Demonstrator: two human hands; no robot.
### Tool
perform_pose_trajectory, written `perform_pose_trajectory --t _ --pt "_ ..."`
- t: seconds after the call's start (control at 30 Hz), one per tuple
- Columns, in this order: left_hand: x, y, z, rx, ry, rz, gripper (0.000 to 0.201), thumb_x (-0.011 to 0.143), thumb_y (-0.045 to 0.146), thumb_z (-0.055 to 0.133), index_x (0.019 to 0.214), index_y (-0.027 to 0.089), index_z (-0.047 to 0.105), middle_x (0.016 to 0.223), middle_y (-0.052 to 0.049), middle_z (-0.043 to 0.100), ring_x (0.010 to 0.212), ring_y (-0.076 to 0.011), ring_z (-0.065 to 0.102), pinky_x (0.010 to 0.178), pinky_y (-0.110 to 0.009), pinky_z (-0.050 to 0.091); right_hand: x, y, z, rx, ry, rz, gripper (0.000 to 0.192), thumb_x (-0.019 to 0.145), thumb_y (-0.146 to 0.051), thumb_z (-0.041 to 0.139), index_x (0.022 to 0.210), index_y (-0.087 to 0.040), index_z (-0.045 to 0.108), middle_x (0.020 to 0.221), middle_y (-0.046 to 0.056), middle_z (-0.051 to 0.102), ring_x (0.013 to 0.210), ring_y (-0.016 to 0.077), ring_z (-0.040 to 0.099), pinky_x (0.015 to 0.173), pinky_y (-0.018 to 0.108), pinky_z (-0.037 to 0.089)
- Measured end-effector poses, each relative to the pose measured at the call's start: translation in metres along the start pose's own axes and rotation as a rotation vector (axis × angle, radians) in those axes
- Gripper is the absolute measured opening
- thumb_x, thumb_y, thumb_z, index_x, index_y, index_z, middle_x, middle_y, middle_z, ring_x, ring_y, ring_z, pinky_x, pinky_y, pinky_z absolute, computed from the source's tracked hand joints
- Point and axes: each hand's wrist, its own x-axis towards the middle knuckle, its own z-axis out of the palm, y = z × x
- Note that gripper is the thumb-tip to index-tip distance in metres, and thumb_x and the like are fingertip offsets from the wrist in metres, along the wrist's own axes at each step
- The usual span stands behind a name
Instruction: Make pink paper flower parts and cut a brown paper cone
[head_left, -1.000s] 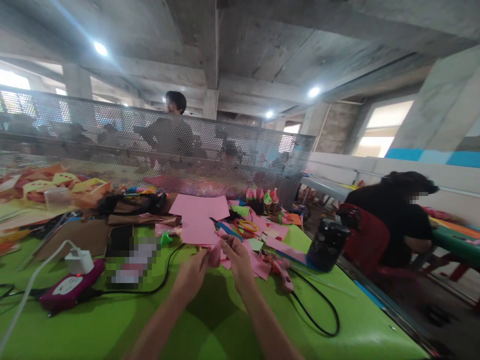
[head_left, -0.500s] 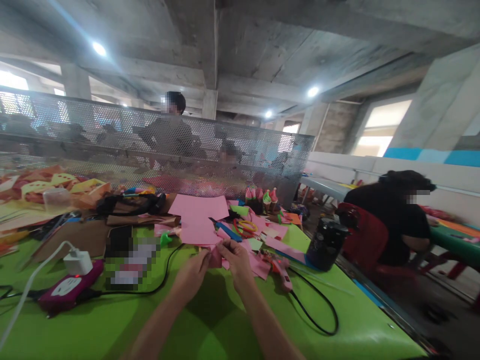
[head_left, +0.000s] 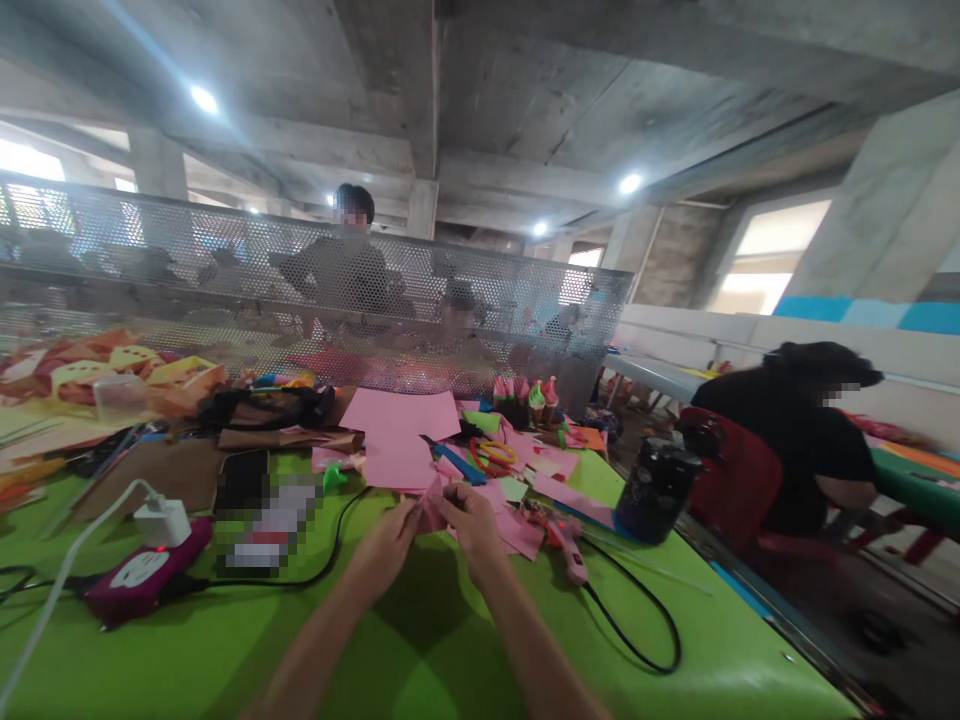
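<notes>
Hands meet over green table (head_left: pixel 450 660): left hand (head_left: pixel 386 545) and right hand (head_left: pixel 472 520) pinch small pink paper piece (head_left: pixel 431 512) between fingertips, near glue gun (head_left: pixel 559 535). Best kept pinched firmly, edges aligned.

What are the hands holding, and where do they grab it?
Both hands, left hand and right hand, pinch a small pink paper piece between their fingertips, one at each side edge, above the green table.
</notes>
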Motion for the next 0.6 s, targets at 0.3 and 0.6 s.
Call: perform_pose_trajectory --t 0.3,0.6 --pt "0.0010 -0.0014 0.0017 -0.050 0.016 -0.029 0.031 0.092 0.035 0.033 0.089 0.020 0.060 0.090 -0.008 0.069 0.086 -0.0200 0.062 0.081 -0.031 0.046 0.0016 0.0040 -0.0035 -0.012 0.007 0.016 0.033 0.065 -0.047 0.073 0.067 -0.017 0.061 0.053 -0.005 0.050 0.049 0.0097 0.039 0.048 0.024 0.028" --pt "0.0010 -0.0009 -0.0020 -0.044 0.009 -0.066 0.036 0.092 0.041 0.030 0.086 0.020 0.059 0.087 -0.008 0.068 0.083 -0.0218 0.062 0.079 -0.033 0.045 0.0007 0.0007 -0.0046 -0.022 0.018 0.031 0.032 0.060 -0.044 0.077 0.062 -0.017 0.060 0.054 -0.003 0.056 0.052 0.0126 0.048 0.053 0.025 0.035"
